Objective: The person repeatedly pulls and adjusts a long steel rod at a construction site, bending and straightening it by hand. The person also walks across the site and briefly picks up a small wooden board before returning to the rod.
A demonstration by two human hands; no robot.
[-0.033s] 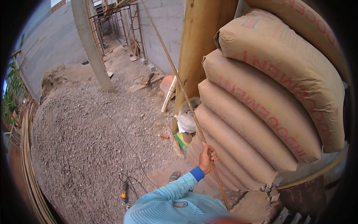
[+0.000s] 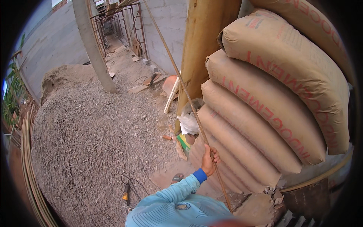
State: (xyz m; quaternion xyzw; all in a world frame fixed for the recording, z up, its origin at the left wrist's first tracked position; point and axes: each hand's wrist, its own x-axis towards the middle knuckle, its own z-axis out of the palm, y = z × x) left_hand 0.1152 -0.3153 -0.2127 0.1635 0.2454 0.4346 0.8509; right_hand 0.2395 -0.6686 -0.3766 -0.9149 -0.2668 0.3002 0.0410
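My left hand (image 2: 209, 162), in a light blue sleeve with a darker blue cuff, is closed round a long, thin, rusty-brown steel rod (image 2: 199, 123). The rod slants from the ground near my body up past the top of the view, leaning away to the left. Its lower part passes in front of a tall stack of filled brown paper cement sacks (image 2: 261, 98) with red print, close on the right. Whether the rod touches the sacks, I cannot tell. My right hand is out of view.
Gravel (image 2: 87, 140) is heaped on the left, with a yellow-and-black corded power tool (image 2: 126, 192) on it. A concrete post (image 2: 89, 45) and a thick wooden post (image 2: 204, 41) stand ahead. Scaffolding (image 2: 119, 30) stands farther back. Long thin poles (image 2: 28, 166) lie far left.
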